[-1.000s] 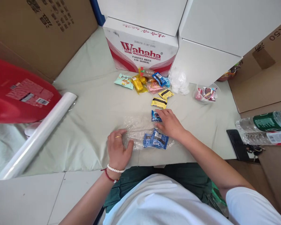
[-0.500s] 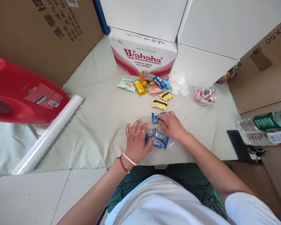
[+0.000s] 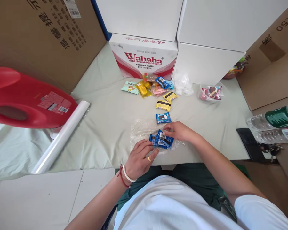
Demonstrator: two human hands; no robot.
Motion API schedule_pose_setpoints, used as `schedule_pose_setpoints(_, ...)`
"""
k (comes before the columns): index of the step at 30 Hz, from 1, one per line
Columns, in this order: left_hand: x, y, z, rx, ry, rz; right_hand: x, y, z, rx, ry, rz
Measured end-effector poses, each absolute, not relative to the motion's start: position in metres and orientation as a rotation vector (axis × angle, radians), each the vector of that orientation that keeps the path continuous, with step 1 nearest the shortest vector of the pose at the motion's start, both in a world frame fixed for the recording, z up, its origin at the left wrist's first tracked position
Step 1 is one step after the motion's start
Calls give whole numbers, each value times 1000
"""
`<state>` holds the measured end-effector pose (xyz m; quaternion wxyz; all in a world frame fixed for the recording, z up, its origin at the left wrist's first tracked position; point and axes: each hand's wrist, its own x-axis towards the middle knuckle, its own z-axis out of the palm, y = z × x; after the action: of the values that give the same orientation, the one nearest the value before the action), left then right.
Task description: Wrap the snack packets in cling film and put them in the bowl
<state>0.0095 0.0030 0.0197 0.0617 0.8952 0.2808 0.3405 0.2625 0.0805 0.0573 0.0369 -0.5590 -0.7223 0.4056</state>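
A small heap of blue snack packets lies on a clear plastic wrap sheet near the table's front edge. My right hand reaches over the heap's upper right, fingers bent and apart, the thumb touching the top packet. To the left, my left hand rests low with fingers loosely extended, their tips at the sheet and the heap's left side. Just beyond the sheet a single blue cookie packet lies flat. Two yellow packets lie past it in a line.
Mixed snacks are piled before a Wahaha carton. Crumpled clear plastic and a tub of snacks sit to their right. On the left are a film roll and red jug; on the right, bottles and a phone.
My right hand has left the single blue packet, which now lies uncovered, and moved back to the heap. My left hand has drawn back toward the table's front edge.
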Motion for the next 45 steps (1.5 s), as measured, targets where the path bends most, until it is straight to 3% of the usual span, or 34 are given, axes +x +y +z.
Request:
schedule_pose_setpoints(5, 7, -7, 14, 2742, 853, 1027, 265, 84, 47, -1616, -2238, 1462)
schedule_pose_setpoints(16, 4, -6, 9, 2622, 913, 1137, 249, 81, 74, -1339, -2276, 1489)
schedule_pose_setpoints(24, 13, 17, 7, 2471, 1445, 1063, 212, 97, 72, -1455, -2467, 1245)
schedule_pose_setpoints(31, 21, 38, 4, 2355, 1646, 899, 212, 123, 70, -1731, -2612, 477)
schedule_pose_setpoints(38, 25, 35, 5, 2332, 1697, 822, 205, 122, 74, -1753, -2719, 568)
schedule_pose_setpoints(45, 28, 31, -2, 2218, 1857, 785, 196, 52, 96, -1624, -2869, 510)
